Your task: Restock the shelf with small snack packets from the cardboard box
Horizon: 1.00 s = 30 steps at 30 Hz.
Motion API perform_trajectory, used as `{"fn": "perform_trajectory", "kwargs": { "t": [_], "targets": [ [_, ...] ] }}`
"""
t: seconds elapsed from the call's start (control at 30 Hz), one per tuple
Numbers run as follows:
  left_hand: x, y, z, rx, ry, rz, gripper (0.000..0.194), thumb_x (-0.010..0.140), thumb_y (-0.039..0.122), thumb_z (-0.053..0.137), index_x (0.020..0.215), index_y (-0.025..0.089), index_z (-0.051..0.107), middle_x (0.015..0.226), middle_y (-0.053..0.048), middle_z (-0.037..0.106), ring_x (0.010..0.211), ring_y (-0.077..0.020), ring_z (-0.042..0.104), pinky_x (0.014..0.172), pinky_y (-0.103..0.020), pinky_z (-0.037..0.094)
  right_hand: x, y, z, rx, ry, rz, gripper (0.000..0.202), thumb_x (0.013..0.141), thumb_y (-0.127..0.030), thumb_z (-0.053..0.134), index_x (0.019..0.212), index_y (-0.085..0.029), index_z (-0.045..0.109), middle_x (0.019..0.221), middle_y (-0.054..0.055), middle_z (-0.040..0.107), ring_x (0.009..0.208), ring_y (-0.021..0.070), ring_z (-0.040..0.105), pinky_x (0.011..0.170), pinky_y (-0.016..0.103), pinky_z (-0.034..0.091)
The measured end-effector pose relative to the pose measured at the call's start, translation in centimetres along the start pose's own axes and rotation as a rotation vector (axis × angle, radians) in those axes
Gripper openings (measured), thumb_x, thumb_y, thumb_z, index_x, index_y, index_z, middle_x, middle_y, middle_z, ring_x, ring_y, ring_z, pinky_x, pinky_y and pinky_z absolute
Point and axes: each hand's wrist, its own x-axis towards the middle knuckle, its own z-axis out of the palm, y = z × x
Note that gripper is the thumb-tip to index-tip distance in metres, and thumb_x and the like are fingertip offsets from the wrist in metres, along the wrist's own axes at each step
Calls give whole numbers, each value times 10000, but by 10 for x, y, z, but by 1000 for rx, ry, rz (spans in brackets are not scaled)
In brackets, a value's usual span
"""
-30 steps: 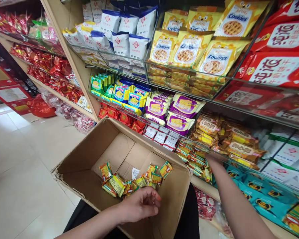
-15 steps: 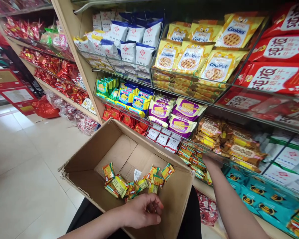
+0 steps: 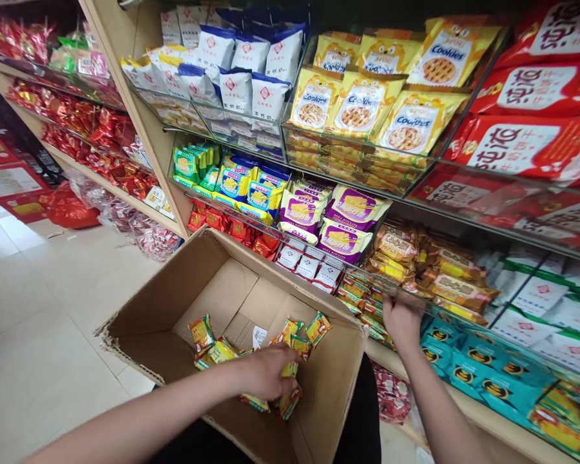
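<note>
My left hand [image 3: 270,372] reaches down into a cardboard box [image 3: 140,316], its fingers and thumb apart over small orange, green and yellow snack packets [image 3: 202,333]. It touches the nearest ones, and part of the pile is hidden under it. The box sits tilted against the shelf, above my dark-clothed legs. At the lower shelf, my right hand [image 3: 402,322] is beside matching snack packets [image 3: 362,298] stacked in a compartment. Its fingers are mostly hidden by the shelf edge, so what they hold does not show.
Brown-wrapped snacks [image 3: 396,248] and teal packets [image 3: 483,364] lie right of my right hand. Purple biscuit packs [image 3: 345,238] stand behind the box. Clear shelf fronts [image 3: 352,151] hold yellow cookie bags [image 3: 360,106] above. Tiled floor [image 3: 43,303] lies at left.
My left hand has moved forward and down onto the packets, and some there have shifted. My right hand has drawn back slightly, showing more of itself. The view has shifted a little.
</note>
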Motion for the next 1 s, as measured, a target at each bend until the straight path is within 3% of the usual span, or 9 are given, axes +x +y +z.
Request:
{"fn": "perform_trajectory", "kwargs": {
  "t": [0.13,0.2,0.33,0.43,0.57,0.77,0.9,1.0],
  "targets": [
    [50,-12,-12,110,78,-60,473,727,164,570,1192,206,495,1222,-88,508,1140,-247,459,957,-344,367,-66,-15,-28,128,151,-51,595,853,-550,273,938,-80,628,1245,221,431,1237,326,277,966,481,249],
    [73,-21,-8,124,105,-99,468,718,125,588,1174,190,503,1216,-102,506,1139,-252,460,958,-355,369,-105,-20,-38,224,157,15,540,850,-543,312,880,-112,636,1251,196,438,1220,311,315,978,475,247],
    [95,-41,1,131,131,-155,369,795,221,591,1147,151,506,1221,-105,492,1088,-249,492,906,-436,411,-177,-21,-41,402,-30,163,485,809,-562,399,820,-143,645,1154,174,522,1091,293,459,934,464,326],
    [98,-52,0,105,119,-197,295,849,281,536,1116,153,526,1181,-82,519,1021,-219,531,849,-432,454,-209,-18,-36,477,-135,205,470,773,-579,449,776,-158,658,1080,165,563,1048,291,495,914,475,349],
    [96,-60,-2,25,114,-237,293,858,288,525,1113,144,524,1131,-79,545,968,-205,557,813,-412,478,-213,-22,-36,484,-138,230,472,754,-593,465,759,-166,666,1040,160,587,1019,294,517,898,491,359],
    [92,-58,-13,-163,134,-250,288,861,293,520,1107,144,528,1109,-73,556,948,-200,567,794,-397,487,-185,-52,-51,490,-100,140,403,795,-511,451,779,-165,658,1072,153,582,1035,280,506,889,466,370],
    [75,-43,-32,-336,198,-203,223,815,275,581,986,131,573,992,-49,598,880,-185,582,762,-343,483,-172,-82,-76,503,2,37,286,837,-383,445,842,-165,629,1065,128,586,1050,247,485,918,443,349],
    [50,-17,-32,-519,236,-92,224,745,261,635,924,150,559,894,-16,620,804,-160,594,710,-258,467,-164,-106,-94,558,59,39,257,839,-346,461,962,-166,597,1081,113,576,1043,228,486,924,426,345]
  ]
}}
